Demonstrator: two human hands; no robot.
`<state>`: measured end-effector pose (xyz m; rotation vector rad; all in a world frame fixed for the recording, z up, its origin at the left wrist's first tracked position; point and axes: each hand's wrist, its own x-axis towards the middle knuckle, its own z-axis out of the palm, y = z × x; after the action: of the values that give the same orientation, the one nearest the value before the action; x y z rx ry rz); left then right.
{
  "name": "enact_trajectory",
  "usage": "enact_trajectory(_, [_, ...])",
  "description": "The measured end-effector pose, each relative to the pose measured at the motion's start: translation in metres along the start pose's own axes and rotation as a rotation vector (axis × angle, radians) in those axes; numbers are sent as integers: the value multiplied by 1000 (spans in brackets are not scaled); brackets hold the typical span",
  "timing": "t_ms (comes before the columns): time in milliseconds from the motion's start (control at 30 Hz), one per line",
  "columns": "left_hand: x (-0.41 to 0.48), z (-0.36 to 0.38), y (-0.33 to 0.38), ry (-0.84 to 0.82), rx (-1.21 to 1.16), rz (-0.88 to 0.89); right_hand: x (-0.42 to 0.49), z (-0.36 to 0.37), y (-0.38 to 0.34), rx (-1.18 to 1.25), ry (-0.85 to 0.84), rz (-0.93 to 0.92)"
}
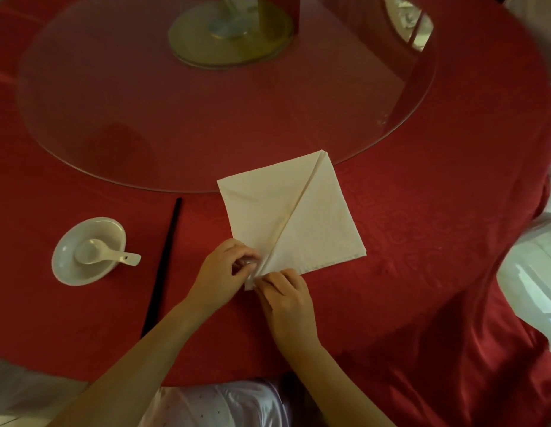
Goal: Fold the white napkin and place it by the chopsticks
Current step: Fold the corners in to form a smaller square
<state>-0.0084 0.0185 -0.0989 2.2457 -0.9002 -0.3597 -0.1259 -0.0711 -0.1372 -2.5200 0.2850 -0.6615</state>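
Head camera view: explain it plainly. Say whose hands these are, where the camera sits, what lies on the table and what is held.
No machine here: a person works with bare hands, and the picture comes from a camera worn on their head, looking down. The left hand and right hand both pinch the near corner of a white napkin, folded with a diagonal seam, on a red tablecloth. To its left lie black chopsticks, then a white dish holding a spoon. Beyond sits a glass turntable.

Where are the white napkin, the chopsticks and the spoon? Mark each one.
white napkin (323, 223), head view, middle of right flap
chopsticks (161, 266), head view, mid-shaft
spoon (89, 251), head view, its bowl
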Motion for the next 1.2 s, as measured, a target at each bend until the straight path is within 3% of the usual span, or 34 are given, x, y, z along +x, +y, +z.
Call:
enact_trajectory(267, [-3, 6, 2, 32, 35, -14, 1, -23, 12, -3, -37, -41])
enact_trajectory(300, [-3, 8, 3, 35, 47, -17, 5, -32, 21, -4, 37, 55])
enact_trajectory(400, [-5, 15, 6, 51, 101, -38, 24, -66, 61, -66, 265, 579])
enact_trajectory(467, [-8, 21, 8, 65, 129, -55, 35, -82, 81, -113, 173, 801])
enact_trajectory(600, [-15, 28, 13, 100, 197, -76, 43, -89, 86, -9, -39, 766])
enact_trajectory(733, [-19, 26, 15, 81, 212, -78, 37, -101, 76, 39, -109, 835])
enact_trajectory(933, [-42, 4, 3, -124, 312, -17, -24, -117, 48, 21, -317, 834])
enact_trajectory(1033, [-45, -1, 4, -144, 367, -60, -25, -122, 62, 52, -230, 762])
enact_trajectory(1200, [-28, 33, 36, 50, 432, 41, 12, -108, 101, -24, -1, 627])
